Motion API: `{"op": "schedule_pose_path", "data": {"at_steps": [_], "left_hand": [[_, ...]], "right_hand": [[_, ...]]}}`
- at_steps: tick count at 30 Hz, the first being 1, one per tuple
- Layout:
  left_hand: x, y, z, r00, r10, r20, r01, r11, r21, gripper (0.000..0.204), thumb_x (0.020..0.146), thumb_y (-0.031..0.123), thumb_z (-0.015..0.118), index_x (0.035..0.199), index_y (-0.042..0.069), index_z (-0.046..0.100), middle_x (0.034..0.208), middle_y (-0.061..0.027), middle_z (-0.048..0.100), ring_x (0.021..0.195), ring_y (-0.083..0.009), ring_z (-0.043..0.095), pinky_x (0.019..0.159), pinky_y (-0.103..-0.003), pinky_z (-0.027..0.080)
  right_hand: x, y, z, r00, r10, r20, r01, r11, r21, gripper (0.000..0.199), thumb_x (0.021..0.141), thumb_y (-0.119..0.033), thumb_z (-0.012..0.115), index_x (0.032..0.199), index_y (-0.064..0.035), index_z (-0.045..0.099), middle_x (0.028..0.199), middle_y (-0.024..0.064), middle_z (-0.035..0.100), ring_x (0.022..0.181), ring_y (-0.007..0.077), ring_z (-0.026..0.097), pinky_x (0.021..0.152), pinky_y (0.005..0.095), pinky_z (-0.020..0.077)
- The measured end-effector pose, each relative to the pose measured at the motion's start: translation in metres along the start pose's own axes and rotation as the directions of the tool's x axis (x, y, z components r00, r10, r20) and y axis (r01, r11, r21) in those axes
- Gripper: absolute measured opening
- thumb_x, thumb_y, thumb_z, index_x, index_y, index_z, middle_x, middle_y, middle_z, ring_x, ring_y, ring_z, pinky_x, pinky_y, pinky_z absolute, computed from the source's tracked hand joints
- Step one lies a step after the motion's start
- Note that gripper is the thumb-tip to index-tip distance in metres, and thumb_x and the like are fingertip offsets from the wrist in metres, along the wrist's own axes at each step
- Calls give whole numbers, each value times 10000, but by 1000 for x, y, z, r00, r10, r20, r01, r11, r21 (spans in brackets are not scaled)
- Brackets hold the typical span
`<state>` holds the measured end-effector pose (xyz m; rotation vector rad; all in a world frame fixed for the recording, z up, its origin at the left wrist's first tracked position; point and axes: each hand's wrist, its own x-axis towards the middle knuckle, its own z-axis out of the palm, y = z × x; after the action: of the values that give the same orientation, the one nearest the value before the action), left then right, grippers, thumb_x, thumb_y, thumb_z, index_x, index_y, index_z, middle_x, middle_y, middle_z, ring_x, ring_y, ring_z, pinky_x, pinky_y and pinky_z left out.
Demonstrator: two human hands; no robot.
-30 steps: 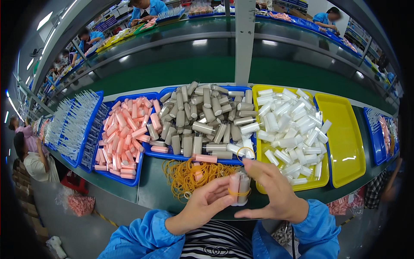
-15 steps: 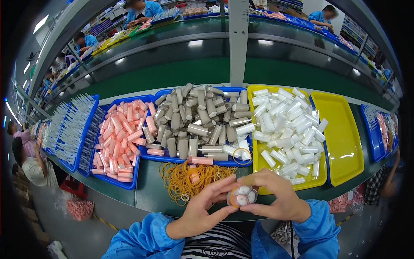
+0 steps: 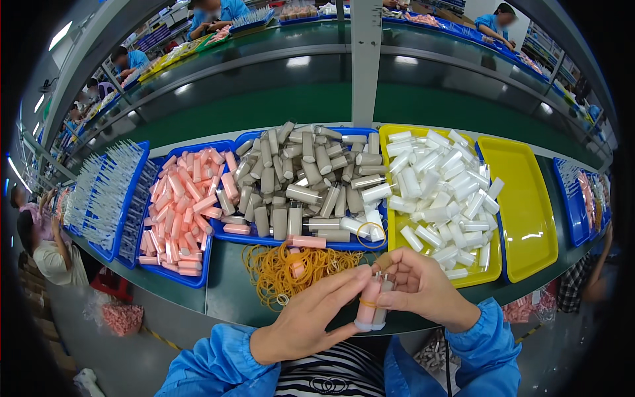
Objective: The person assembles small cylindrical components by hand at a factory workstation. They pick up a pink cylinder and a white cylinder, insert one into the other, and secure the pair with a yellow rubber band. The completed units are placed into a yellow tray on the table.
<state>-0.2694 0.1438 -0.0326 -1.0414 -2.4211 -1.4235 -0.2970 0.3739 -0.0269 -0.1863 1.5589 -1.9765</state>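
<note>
Right hand (image 3: 423, 288): thumb and fingers gripping upright, slightly tilted bundle of pink and grey tubes (image 3: 370, 311), yellow rubber band around its middle. Left hand (image 3: 307, 317): fingers along bundle's left side; cannot tell whether gripping. Bundle at counter's (image 3: 228, 291) near edge, between hands. Loose rubber bands (image 3: 321, 264) just beyond. Farther back: heaped pink tubes (image 3: 178, 212), grey tubes (image 3: 278, 178), white tubes (image 3: 450, 205).

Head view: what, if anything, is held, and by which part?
A tube bundle, by its sides: left hand at left, right hand at right, near the rubber band.
</note>
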Motion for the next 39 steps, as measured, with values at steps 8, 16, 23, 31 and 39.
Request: {"op": "schedule_pose_path", "data": {"at_steps": [8,16,23,31,39], "left_hand": [[1,-1,-1,1000,10,-7,-10,1000,-25,722,711,107,864,1342,13,526,1301,-168,565,1069,-287,639,852,-349,565],[0,1,2,999,-53,5,53,998,-19,778,709,142,875,1380,17,503,1294,-156,539,920,-235,648,780,-325,565],[-2,4,1,992,-113,50,114,993,-14,797,717,168,874,1401,20,492,1295,-150,523,907,-234,641,783,-327,557],[-2,4,2,992,-105,75,108,993,-40,781,713,101,854,1402,25,493,1323,-168,514,1159,-326,591,930,-383,523],[-5,-1,4,990,-139,-26,138,990,-22,846,761,173,858,1465,38,408,1421,-195,433,1222,-337,567,958,-363,544]], "right_hand": [[-1,0,-2,998,49,39,-50,999,11,415,921,-157,729,1251,-2,533,1033,62,636,892,96,647,706,229,547],[2,0,-3,996,71,46,-69,997,-44,380,987,-209,645,1283,8,546,1050,72,666,870,99,648,682,235,542],[4,7,-6,994,80,72,-77,996,-50,371,1012,-226,604,1305,-7,547,1072,66,670,886,99,646,700,237,540],[4,5,-6,995,60,81,-55,996,-68,386,1016,-224,597,1338,-24,528,1132,59,665,993,107,639,795,248,534],[-4,8,-1,899,-436,-38,358,783,-510,464,872,-161,768,1283,-39,591,1141,85,682,989,154,650,824,275,523]]}}
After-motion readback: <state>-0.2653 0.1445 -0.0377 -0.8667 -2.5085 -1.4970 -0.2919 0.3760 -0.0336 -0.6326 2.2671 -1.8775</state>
